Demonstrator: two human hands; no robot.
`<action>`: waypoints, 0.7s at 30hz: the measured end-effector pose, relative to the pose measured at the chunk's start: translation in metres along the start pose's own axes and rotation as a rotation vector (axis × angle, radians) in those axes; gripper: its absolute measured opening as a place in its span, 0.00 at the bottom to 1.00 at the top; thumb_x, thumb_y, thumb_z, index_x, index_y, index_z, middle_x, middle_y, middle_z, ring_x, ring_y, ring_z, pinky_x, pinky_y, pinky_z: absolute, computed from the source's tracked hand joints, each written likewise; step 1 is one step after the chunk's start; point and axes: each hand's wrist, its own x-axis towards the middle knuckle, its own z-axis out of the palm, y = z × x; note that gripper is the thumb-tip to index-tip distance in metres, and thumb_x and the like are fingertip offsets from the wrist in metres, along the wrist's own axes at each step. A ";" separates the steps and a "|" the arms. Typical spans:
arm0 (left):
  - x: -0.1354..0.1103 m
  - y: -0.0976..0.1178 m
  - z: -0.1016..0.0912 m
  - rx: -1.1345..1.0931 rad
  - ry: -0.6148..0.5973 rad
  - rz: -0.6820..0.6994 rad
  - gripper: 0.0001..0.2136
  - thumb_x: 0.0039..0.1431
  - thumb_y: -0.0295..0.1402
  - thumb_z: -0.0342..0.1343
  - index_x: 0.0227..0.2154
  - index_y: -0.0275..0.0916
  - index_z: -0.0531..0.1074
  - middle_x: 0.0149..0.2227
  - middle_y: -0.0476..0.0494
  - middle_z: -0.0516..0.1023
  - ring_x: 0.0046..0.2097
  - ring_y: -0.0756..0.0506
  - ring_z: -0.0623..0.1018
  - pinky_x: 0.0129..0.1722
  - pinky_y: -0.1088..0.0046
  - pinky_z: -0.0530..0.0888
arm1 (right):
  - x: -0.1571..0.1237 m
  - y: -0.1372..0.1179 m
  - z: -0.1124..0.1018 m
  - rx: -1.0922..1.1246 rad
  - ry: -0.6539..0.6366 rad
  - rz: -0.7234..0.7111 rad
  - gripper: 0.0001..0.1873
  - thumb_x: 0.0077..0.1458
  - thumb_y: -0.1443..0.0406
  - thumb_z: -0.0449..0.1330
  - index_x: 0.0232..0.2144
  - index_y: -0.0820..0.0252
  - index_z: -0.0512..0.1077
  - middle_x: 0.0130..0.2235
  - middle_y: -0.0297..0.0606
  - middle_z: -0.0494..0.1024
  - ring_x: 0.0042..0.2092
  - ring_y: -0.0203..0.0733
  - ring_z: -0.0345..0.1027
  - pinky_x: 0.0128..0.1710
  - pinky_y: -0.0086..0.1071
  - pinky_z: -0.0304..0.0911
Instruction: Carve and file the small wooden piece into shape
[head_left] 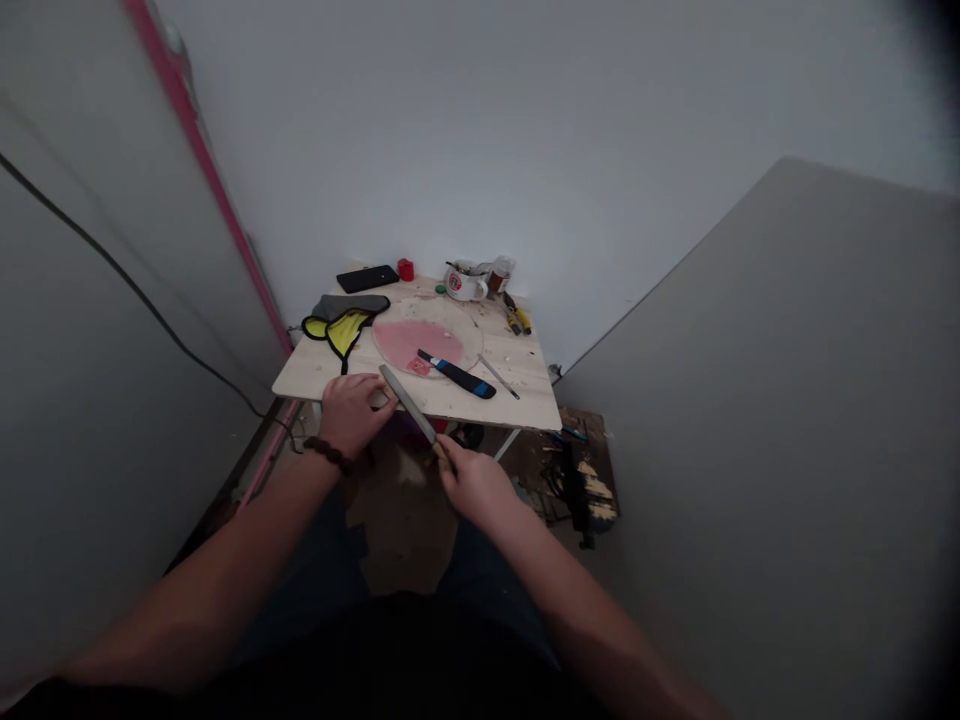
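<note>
My right hand (474, 482) is closed round the handle of a long flat metal file (407, 403), whose blade slants up and left over the near edge of a small wooden table (525, 385). My left hand (352, 410) rests curled on the table's near edge beside the file's tip, pressing on something small that I cannot make out. A dark beaded bracelet sits on my left wrist.
On the table lie a round clear plate with a pink patch (427, 338), a blue-and-black knife (459, 375), a thin metal rod (499, 377), grey and yellow gloves (343, 318), a black phone (367, 278), a red cap (406, 269), a mug (465, 283) and a screwdriver (517, 315). Tools lie on the floor at right (581, 480). Walls stand close on both sides.
</note>
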 end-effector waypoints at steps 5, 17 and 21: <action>0.001 0.001 -0.003 -0.002 -0.011 -0.005 0.10 0.70 0.44 0.66 0.47 0.48 0.86 0.57 0.39 0.89 0.61 0.31 0.82 0.66 0.46 0.73 | 0.029 -0.015 -0.011 -0.008 0.007 -0.009 0.30 0.80 0.59 0.57 0.79 0.51 0.71 0.59 0.47 0.91 0.56 0.55 0.89 0.60 0.41 0.77; 0.000 0.000 0.000 0.002 -0.005 -0.002 0.09 0.69 0.44 0.66 0.47 0.51 0.85 0.58 0.41 0.89 0.63 0.31 0.82 0.67 0.46 0.71 | 0.017 -0.004 -0.002 -0.012 0.002 -0.005 0.30 0.79 0.60 0.58 0.79 0.50 0.71 0.60 0.45 0.91 0.56 0.54 0.89 0.59 0.40 0.78; 0.001 0.000 0.000 0.005 -0.004 -0.006 0.10 0.70 0.45 0.66 0.47 0.51 0.86 0.58 0.42 0.89 0.62 0.32 0.82 0.67 0.47 0.72 | 0.019 -0.007 -0.007 -0.022 -0.003 -0.011 0.31 0.79 0.61 0.59 0.79 0.49 0.71 0.60 0.45 0.90 0.55 0.53 0.89 0.59 0.38 0.78</action>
